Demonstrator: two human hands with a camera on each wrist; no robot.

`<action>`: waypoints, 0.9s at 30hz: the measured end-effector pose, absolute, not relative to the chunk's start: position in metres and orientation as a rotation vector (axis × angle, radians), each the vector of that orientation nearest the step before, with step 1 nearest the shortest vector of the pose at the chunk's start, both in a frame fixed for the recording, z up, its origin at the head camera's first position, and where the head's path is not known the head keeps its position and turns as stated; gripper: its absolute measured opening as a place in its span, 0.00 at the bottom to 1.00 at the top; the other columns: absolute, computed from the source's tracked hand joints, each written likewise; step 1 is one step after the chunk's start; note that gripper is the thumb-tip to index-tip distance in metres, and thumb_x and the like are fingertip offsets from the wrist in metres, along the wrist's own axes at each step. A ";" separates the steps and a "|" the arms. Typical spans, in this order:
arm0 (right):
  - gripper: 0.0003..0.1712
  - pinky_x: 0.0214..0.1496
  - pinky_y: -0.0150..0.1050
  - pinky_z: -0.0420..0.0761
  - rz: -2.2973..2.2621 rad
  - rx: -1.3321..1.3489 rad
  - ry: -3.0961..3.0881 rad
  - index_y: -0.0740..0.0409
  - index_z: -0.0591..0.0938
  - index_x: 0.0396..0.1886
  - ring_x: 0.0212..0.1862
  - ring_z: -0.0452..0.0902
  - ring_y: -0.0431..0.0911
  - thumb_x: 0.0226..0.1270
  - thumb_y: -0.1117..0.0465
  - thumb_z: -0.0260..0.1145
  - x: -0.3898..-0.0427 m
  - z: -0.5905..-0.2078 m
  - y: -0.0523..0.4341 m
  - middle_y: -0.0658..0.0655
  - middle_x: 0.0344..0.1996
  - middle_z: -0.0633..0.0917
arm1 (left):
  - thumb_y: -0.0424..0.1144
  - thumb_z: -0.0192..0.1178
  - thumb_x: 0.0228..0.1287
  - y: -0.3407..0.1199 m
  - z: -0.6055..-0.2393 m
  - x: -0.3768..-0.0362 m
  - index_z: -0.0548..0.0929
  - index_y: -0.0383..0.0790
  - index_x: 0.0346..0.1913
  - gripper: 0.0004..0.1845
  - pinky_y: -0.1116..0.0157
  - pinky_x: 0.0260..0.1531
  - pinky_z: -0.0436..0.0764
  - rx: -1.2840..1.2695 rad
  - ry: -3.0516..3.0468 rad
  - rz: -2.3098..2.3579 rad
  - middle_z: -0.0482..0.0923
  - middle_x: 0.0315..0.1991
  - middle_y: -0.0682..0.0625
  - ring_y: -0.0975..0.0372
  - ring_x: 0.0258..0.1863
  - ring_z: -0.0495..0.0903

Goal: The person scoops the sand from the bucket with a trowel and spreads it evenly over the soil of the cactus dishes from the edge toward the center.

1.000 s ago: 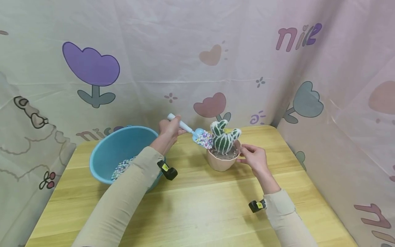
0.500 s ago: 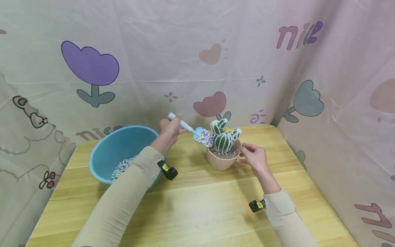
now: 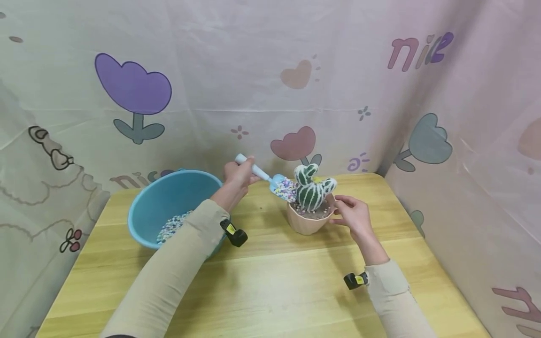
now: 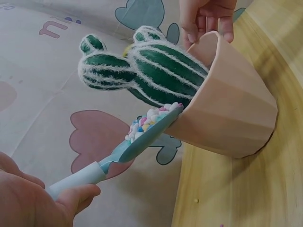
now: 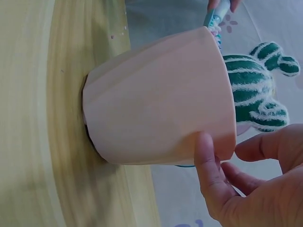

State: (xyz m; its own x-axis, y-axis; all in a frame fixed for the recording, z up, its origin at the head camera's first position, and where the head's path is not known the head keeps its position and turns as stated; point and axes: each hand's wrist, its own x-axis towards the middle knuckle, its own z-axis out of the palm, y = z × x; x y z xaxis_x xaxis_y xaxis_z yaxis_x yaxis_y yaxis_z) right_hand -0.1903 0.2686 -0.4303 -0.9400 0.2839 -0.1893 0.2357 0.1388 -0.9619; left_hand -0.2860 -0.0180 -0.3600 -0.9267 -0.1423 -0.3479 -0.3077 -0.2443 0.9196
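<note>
Blue scoop gripped in left hand; right hand pinches pot rim.

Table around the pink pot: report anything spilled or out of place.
A few tiny beads lie loose on the wooden table, one pale speck by the pink plastic pot. Nothing else looks odd; the pot stands upright.
</note>
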 end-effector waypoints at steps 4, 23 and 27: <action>0.27 0.39 0.34 0.93 1.987 -0.543 -2.334 0.72 0.75 0.70 0.43 0.82 0.42 0.78 0.62 0.57 -0.191 -0.429 0.271 0.71 0.64 0.78 | 0.41 0.58 0.81 -0.016 -0.361 -0.286 0.71 0.29 0.69 0.24 0.58 0.57 0.89 -0.559 1.867 2.323 0.73 0.68 0.33 0.43 0.64 0.84; 0.30 0.40 0.38 0.94 2.029 -0.525 -2.343 0.75 0.74 0.70 0.41 0.79 0.42 0.76 0.62 0.63 -0.195 -0.429 0.269 0.64 0.52 0.83 | 0.43 0.59 0.81 -0.016 -0.358 -0.285 0.75 0.30 0.66 0.22 0.60 0.55 0.91 -0.514 1.984 2.260 0.75 0.67 0.33 0.44 0.62 0.85; 0.30 0.41 0.38 0.94 2.042 -0.519 -2.346 0.75 0.73 0.71 0.42 0.79 0.43 0.76 0.61 0.63 -0.195 -0.430 0.268 0.64 0.51 0.82 | 0.42 0.59 0.81 -0.016 -0.360 -0.286 0.74 0.29 0.66 0.22 0.59 0.54 0.91 -0.521 1.964 2.281 0.75 0.67 0.33 0.43 0.62 0.85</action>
State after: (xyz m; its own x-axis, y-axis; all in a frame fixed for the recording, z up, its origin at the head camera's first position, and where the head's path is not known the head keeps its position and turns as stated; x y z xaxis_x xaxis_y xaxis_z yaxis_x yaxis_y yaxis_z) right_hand -0.1955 0.2685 -0.4301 -0.9458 0.2371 -0.2219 0.2525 0.1072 -0.9616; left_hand -0.2859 -0.0163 -0.3596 -0.9382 -0.1540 -0.3098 -0.2835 -0.1715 0.9435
